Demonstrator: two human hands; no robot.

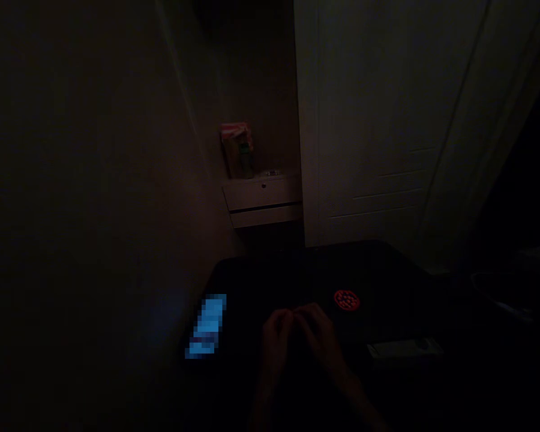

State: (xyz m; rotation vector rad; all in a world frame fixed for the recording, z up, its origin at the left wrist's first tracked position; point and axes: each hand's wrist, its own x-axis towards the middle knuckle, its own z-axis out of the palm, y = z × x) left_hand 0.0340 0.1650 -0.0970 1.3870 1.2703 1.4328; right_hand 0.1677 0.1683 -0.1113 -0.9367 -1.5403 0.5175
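Over a black table (270, 276), my left hand (276, 335) and my right hand (320, 335) meet at the fingertips. The fingers of both are bent into a pinch. Whatever lies between them, if anything, is too small and dark to make out. Just beyond my right hand is a small round red-rimmed thing (346, 300) with several reddish bits inside; it is not touched. Left of my left hand, a bright blue lit screen (207, 327) lies at the table's left side, its content blurred into blocks.
The room is very dark. A pale panelled door or cupboard front (369, 132) rises behind the table. Beside it, a drawer unit (265, 195) carries a red-and-white package (236, 132) and a greenish bottle-like thing (246, 159). A pale flat box (405, 349) lies by the table's near right edge.
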